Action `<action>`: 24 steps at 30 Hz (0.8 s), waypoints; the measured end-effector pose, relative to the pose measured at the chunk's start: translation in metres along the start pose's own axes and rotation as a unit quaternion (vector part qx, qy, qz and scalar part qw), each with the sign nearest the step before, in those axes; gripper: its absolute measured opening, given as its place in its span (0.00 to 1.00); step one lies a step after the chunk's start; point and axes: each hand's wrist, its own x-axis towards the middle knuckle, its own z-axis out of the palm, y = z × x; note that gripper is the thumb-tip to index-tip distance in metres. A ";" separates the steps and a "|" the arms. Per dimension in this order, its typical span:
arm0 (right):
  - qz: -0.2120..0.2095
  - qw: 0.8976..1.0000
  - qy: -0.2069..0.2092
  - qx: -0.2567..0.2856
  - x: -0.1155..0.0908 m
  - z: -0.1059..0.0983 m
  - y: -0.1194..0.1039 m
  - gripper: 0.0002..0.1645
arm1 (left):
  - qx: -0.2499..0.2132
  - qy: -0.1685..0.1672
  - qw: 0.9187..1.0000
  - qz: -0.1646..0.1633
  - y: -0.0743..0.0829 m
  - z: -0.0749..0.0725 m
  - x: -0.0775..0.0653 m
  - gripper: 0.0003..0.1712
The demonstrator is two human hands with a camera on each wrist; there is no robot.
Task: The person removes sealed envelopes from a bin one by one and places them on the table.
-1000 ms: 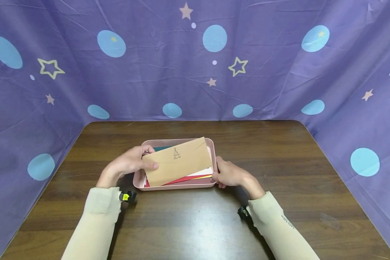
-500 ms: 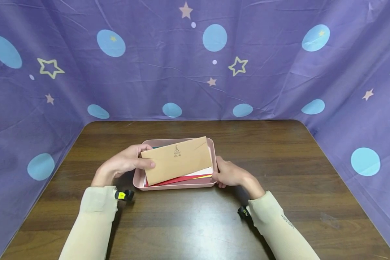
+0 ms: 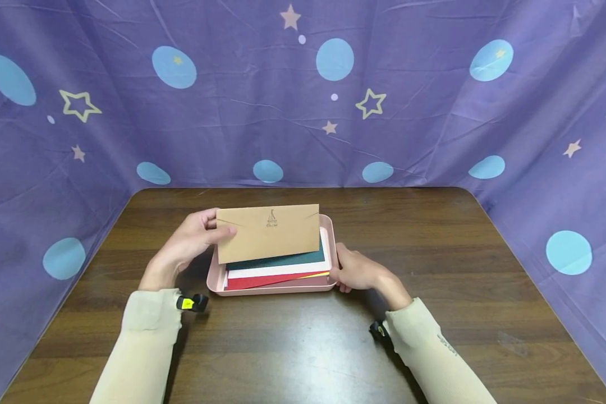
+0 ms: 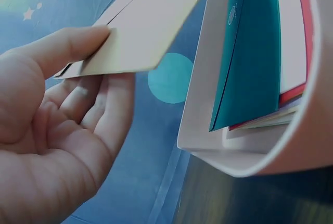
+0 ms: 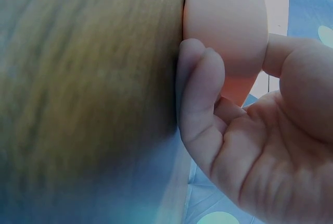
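My left hand pinches the left end of a tan envelope, thumb on top and fingers beneath. In the left wrist view the envelope is raised clear of the pink tray. Inside the tray lies a stack: a dark green envelope on top, then a white one and a red one, with a yellow edge showing. My right hand grips the tray's right end, thumb at the rim and fingers curled against the outer wall.
The tray stands on a brown wooden table. Behind and beside it hangs a purple curtain with stars and blue dots. A small transparent scrap lies at the right of the table.
My left hand has lifted the tan envelope up and back from the stack and levelled it, uncovering the dark green envelope. The right hand stays at the tray.
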 end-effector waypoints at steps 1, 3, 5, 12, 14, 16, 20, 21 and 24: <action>0.000 1.000 0.000 -0.001 0.000 0.000 0.000 0.23 | 0.002 0.010 1.000 0.003 0.001 0.000 0.000 0.23; 0.000 1.000 -0.001 0.000 0.000 0.000 0.000 0.23 | 0.003 0.037 0.999 0.008 0.002 0.000 0.001 0.23; -0.002 1.000 0.000 0.002 0.000 0.000 0.000 0.23 | 0.001 0.062 0.998 0.015 0.003 0.000 0.002 0.22; 0.001 1.000 -0.001 0.001 0.000 -0.001 0.000 0.24 | -0.026 0.154 0.987 0.030 0.009 -0.001 0.002 0.21; 0.002 1.000 -0.003 -0.001 0.001 -0.001 0.000 0.25 | -0.031 0.178 0.983 0.030 0.010 -0.002 0.001 0.21; 0.003 1.000 -0.003 -0.003 0.001 -0.001 0.001 0.24 | -0.034 0.202 0.978 0.031 0.011 -0.004 0.001 0.22; 0.003 1.000 0.001 -0.004 0.000 -0.001 0.000 0.25 | -0.042 0.247 0.968 0.032 0.014 -0.009 -0.001 0.21; 0.002 1.000 0.002 -0.004 0.000 -0.001 0.000 0.25 | -0.050 0.255 0.965 0.034 0.014 -0.011 -0.002 0.22; -0.004 1.000 0.006 -0.003 0.000 -0.001 -0.001 0.25 | -0.074 0.271 0.958 0.046 0.016 -0.018 -0.005 0.22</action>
